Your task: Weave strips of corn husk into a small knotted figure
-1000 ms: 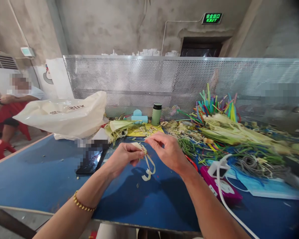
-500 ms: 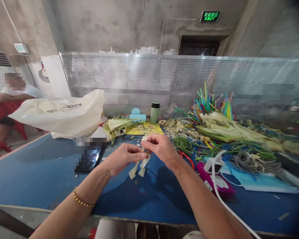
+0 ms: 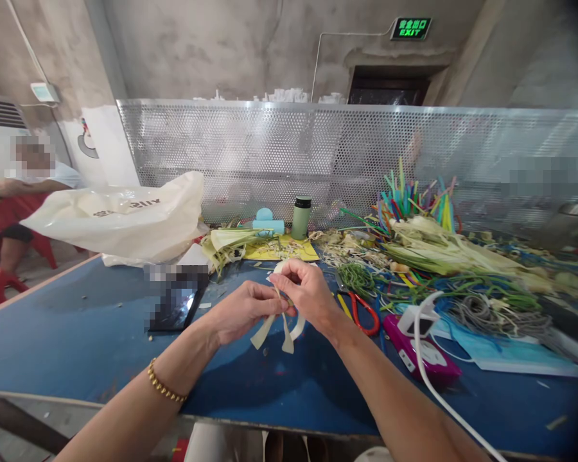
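Observation:
Over the middle of the table, both of my hands pinch pale corn husk strips [image 3: 288, 340], whose ends dangle below my fingers. My left hand [image 3: 248, 307], with a gold bead bracelet [image 3: 164, 383] on its wrist, is closed on them from the left side. Facing it, my right hand [image 3: 309, 296] has thumb and fingers pressed together on the upper part, where a strip curls over. The fingertips of the two hands almost meet, and the exact join between the strips is hidden. Right of my right hand lie red-handled scissors [image 3: 366, 324].
Husks [image 3: 428, 247] and green cord [image 3: 356, 279] crowd the right side. Behind my hands stands a green bottle [image 3: 301, 218]. A purple power strip [image 3: 421, 353] with a white cable lies right. Leftward are a black tablet-like device [image 3: 176, 305], a plastic bag [image 3: 120, 215] and a seated person.
The strips have turned in my fingers: one end now curves out to the right below my right hand. My right hand has shifted slightly; both hands keep their pinch.

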Action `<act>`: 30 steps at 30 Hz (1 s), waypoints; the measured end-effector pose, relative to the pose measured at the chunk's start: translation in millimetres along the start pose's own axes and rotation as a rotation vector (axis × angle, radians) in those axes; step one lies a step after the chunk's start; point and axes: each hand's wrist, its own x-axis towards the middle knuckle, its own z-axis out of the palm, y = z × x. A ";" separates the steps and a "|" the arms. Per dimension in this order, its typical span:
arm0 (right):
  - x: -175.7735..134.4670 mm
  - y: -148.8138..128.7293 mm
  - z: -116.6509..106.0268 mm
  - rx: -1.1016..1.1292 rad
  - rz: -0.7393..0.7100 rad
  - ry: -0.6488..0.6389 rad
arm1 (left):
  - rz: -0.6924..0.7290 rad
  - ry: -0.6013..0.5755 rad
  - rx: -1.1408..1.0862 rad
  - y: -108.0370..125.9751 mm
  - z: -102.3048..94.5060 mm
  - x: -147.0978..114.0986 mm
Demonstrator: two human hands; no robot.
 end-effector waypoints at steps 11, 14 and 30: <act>3.4 9.0 -2.7 -0.111 0.021 0.074 | -0.031 -0.041 -0.050 0.0 -1.9 0.6; 5.9 6.9 -7.4 -0.075 0.061 0.073 | 0.004 -0.042 -0.130 4.7 -5.9 -0.5; 3.5 0.1 -11.9 0.490 0.174 -0.215 | -0.005 -0.077 -0.192 6.5 -16.6 -2.2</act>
